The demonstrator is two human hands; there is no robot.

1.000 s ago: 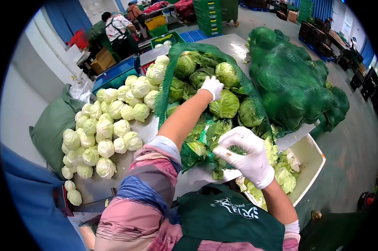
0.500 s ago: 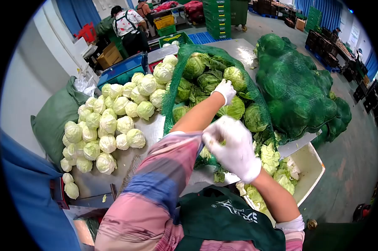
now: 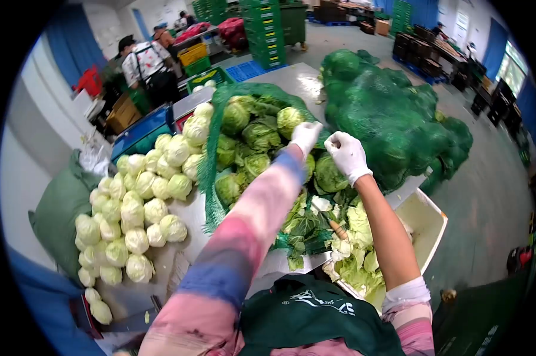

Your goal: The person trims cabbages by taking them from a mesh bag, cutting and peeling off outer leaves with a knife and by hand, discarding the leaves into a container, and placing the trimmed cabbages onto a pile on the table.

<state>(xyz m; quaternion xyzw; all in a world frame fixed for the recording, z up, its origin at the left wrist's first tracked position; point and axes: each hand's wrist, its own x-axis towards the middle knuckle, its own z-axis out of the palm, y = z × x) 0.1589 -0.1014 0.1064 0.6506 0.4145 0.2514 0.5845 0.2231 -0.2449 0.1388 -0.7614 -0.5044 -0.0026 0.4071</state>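
From my seat, the working space is tight around the open net bag. The left hand is at its right rim, its forearm crossing over the cabbages inside. The right hand is just beyond that rim, between the open bag and the filled netting. A strip of metal table shows between the bag and the pale cabbages; more tabletop shows at the far end, and floor opens out to the right past the white bin.

Half a second ago the left hand lay over the cabbages in the bag and the right was back near the apron; now they are close together, farther forward. A wooden handle now shows among the loose leaves.

The left fingers are bunched, the right ones curled toward the thumb; I cannot tell how fully either closes or whether it has netting.

I count one open bag, at least seven cabbages showing in it, over twenty pale ones, one bin and one handle. The filled bags overlap too much to count.
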